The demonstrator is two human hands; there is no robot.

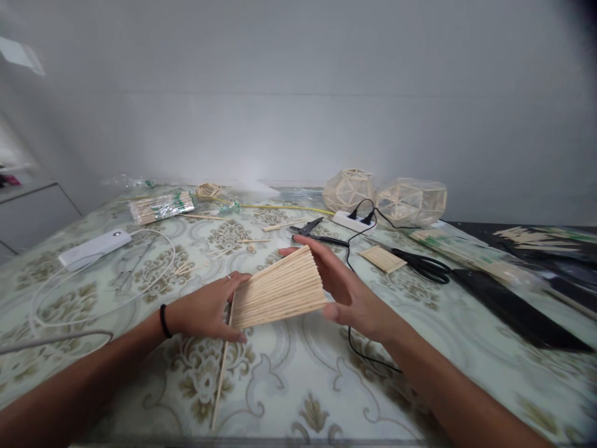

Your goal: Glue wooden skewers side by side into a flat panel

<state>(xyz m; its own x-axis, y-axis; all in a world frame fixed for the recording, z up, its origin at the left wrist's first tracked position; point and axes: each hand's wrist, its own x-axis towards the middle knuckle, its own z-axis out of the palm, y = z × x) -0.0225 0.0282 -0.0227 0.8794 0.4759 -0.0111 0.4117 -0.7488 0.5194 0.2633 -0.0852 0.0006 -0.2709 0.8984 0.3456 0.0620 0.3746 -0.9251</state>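
A panel of thin wooden sticks [280, 291], laid side by side, is between my two hands above the tablecloth, its right end tilted up. My left hand [209, 309] grips its left end, thumb at the near corner and fingers at the far one. My right hand [349, 289] curves around the right end, its thumb by the near corner and its fingers along the far one. A longer single stick [220, 386] runs along the left end and reaches toward the table's front edge.
Behind lie pliers [310, 231], a white power strip [349, 222], a bag of sticks [161, 207] and two stick-built polyhedra [349, 190]. Scissors [422, 264], a small stick panel [383, 259] and a black strip [517, 308] lie right. A white corded device [94, 249] lies left.
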